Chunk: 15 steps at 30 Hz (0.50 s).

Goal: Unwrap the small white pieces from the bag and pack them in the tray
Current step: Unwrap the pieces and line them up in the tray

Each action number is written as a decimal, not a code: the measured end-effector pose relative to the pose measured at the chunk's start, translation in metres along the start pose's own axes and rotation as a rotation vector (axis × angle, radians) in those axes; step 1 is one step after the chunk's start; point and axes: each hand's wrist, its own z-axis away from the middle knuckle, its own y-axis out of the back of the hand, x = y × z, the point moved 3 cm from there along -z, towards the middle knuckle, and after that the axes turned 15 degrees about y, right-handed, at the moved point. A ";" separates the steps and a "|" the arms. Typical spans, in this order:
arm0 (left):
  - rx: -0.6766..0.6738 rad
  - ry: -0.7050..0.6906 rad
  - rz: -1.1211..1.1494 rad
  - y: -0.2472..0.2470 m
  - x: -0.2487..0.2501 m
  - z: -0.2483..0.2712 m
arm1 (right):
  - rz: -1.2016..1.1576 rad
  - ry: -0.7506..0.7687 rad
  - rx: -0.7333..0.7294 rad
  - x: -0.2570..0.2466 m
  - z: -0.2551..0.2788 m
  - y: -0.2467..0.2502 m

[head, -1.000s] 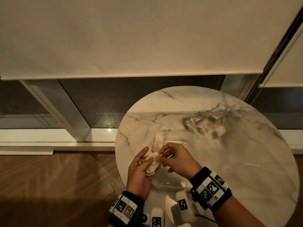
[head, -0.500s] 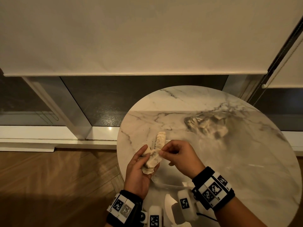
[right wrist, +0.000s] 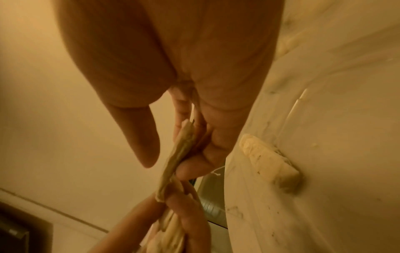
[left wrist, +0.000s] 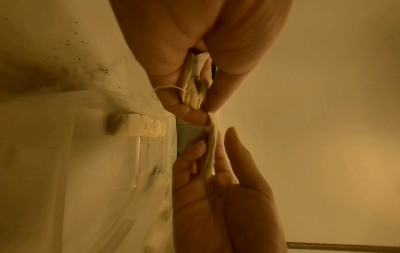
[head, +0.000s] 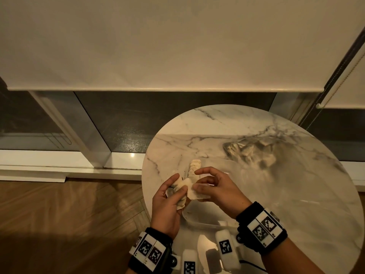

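Dim amber light, blurred wrist views

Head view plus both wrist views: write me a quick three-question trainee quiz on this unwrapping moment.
1. True or false: one unwrapped white ridged piece already lies in the clear plastic tray.
2. Which hand pinches the loose end of the crumpled white paper wrapper: A left hand, B right hand?
3. Fill in: the crumpled clear bag lies on the round ____ table.

Key: 1 true; 2 B; 3 marble.
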 end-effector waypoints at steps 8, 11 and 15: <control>0.088 0.005 0.033 0.008 0.002 -0.005 | 0.147 0.010 -0.040 0.004 0.001 0.009; 0.119 0.023 0.087 0.014 0.005 -0.006 | 0.116 0.005 0.001 0.002 -0.001 0.013; 0.133 0.055 0.166 0.020 0.009 -0.008 | 0.036 0.012 0.080 0.001 -0.004 0.019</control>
